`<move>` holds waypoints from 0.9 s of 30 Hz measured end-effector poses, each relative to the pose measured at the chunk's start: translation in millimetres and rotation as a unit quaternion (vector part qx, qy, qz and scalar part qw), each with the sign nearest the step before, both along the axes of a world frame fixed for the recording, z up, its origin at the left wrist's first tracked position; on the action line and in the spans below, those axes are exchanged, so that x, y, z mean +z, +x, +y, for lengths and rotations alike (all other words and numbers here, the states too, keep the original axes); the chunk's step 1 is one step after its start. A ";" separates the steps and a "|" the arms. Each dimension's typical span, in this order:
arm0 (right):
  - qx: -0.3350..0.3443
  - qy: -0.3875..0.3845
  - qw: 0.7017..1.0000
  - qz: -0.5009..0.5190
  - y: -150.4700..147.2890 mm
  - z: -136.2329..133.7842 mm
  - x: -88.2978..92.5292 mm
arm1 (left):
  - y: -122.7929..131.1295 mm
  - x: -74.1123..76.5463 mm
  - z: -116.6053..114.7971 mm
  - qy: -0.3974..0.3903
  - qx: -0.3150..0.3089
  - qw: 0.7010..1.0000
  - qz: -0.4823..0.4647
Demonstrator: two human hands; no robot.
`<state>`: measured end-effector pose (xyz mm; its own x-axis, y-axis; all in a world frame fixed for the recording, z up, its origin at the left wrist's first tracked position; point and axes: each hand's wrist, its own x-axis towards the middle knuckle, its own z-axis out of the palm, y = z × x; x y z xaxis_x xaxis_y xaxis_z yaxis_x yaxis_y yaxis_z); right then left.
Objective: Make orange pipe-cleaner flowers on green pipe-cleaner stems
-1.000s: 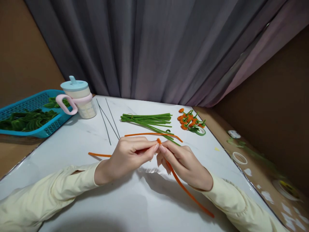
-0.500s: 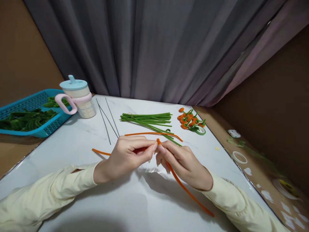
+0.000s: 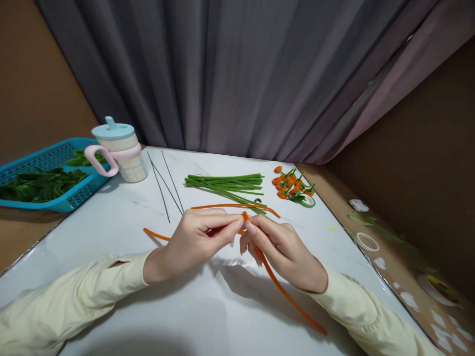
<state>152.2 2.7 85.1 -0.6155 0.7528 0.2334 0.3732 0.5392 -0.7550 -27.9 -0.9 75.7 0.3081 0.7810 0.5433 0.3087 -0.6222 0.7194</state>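
Note:
Both of my hands meet over the middle of the white table (image 3: pixel 111 217). My left hand (image 3: pixel 196 237) pinches one part of an orange pipe cleaner (image 3: pixel 289 299), whose left end sticks out past my wrist. My right hand (image 3: pixel 282 249) pinches the same pipe cleaner at a small bent tip between the fingertips, and the long tail runs under that hand toward the lower right. A second orange pipe cleaner (image 3: pixel 222 205) lies just beyond my fingers.
Behind my hands lie a bundle of green pipe cleaners (image 3: pixel 226 183), two thin dark wires (image 3: pixel 165 185) and a pile of small orange-and-green pieces (image 3: pixel 293 188). A lidded cup with a pink handle (image 3: pixel 118 151) and a blue basket of green pieces (image 3: pixel 44 175) stand at the left. A tape ring (image 3: pixel 367 241) lies right.
The left end of the orange pipe cleaner has slid a little to the right as my fingers work it. Both hands stay in nearly the same place.

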 end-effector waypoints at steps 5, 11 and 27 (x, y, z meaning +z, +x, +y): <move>0.006 -0.004 1.000 -0.003 0.7 1.8 1.5 | 0.2 0.0 0.9 -0.007 -0.003 1.000 0.011; 0.022 -0.003 1.000 0.001 1.9 1.1 2.0 | -0.2 -1.0 0.7 0.041 -0.012 0.999 0.007; 0.037 0.167 0.985 -0.028 4.1 1.7 -7.9 | -1.7 5.9 2.1 0.120 -0.037 0.991 0.051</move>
<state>156.3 4.4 77.2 -0.6851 0.5922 0.4241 0.3595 0.7813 -0.5103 -29.6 1.2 81.5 0.4223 0.6068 0.6734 0.3189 -0.7948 0.5163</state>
